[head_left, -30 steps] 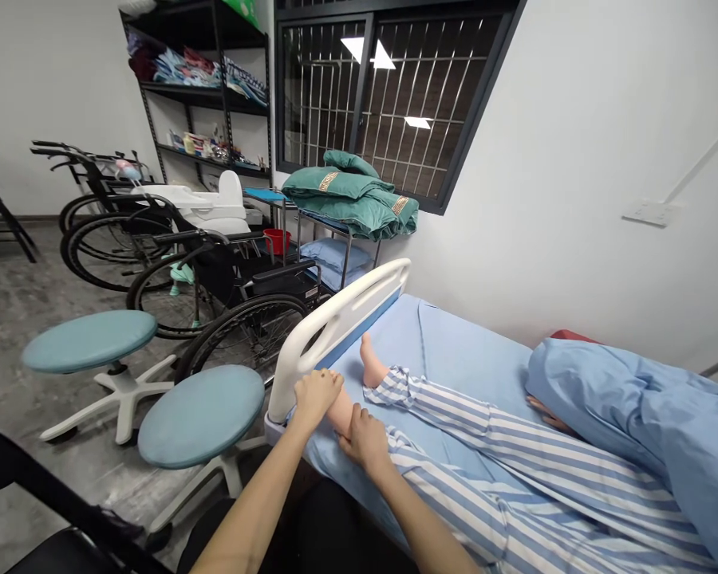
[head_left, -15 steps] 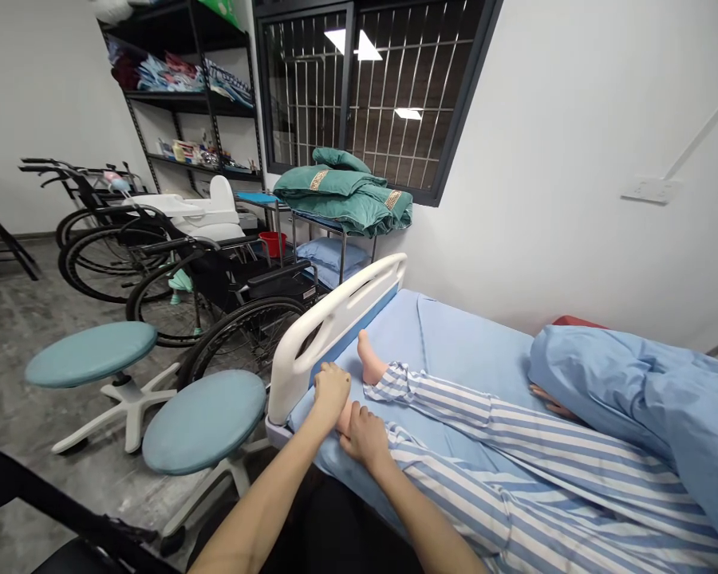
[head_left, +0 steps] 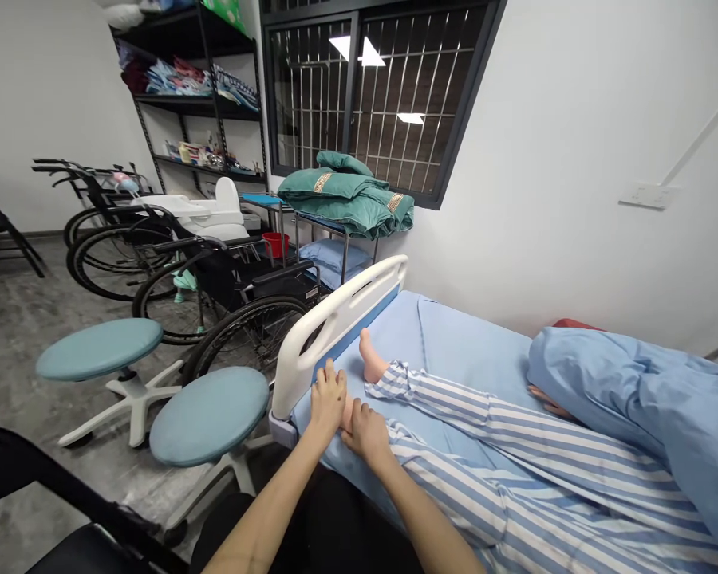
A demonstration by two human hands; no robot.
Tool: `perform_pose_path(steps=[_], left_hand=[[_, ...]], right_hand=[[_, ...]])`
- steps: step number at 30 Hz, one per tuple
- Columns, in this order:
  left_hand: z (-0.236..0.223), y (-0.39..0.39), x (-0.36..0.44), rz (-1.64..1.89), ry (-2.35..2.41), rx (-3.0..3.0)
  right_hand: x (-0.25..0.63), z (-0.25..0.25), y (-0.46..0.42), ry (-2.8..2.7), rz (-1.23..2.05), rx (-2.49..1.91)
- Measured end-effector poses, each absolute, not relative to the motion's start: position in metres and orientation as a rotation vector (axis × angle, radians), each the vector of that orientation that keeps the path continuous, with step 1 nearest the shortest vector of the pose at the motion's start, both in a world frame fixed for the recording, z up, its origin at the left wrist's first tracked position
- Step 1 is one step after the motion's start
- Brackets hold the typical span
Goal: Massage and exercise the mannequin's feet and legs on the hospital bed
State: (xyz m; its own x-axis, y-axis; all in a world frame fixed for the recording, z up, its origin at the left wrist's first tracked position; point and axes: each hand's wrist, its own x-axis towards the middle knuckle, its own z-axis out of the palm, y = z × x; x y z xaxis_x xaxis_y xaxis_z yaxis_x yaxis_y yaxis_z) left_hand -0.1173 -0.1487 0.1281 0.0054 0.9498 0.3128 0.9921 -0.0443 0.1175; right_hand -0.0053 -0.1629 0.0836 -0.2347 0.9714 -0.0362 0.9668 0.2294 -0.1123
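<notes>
On the bed lie two legs in blue-and-white striped trousers (head_left: 502, 422). My right hand (head_left: 368, 432) is wrapped around the ankle (head_left: 347, 414) of the nearer leg, just below the trouser cuff. Against the nearer foot rests my left hand (head_left: 329, 399), its fingers stretched out and apart, pointing at the footboard; most of that foot is hidden under it. The other foot (head_left: 372, 360) is bare and smooth, toes up, untouched beside my hands. Whether the legs belong to a person or a manikin I cannot tell for sure.
The white footboard (head_left: 299, 335) stands just beyond my left hand. A blue quilt (head_left: 622, 391) covers the upper body, with part of a hand (head_left: 550, 401) showing under it. Left of the bed are two round stools (head_left: 209, 414), wheelchairs (head_left: 239, 279) and a black chair (head_left: 96, 550).
My left hand's fingers, curled over the foot before, are now straightened and spread. My right hand has stayed on the ankle. The view has shifted slightly.
</notes>
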Motion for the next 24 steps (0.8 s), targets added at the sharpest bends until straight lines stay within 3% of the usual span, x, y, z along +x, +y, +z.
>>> perform_pose_path(steps=[12, 24], left_hand=[[0.101, -0.158, -0.135, -0.649, -2.338, -2.030], [0.163, -0.127, -0.145, -0.352, -2.483, -2.107]], right_hand=[[-0.005, 0.080, -0.165, -2.411, 0.116, -1.907], [-0.003, 0.077, -0.160, -2.432, 0.145, -1.897]])
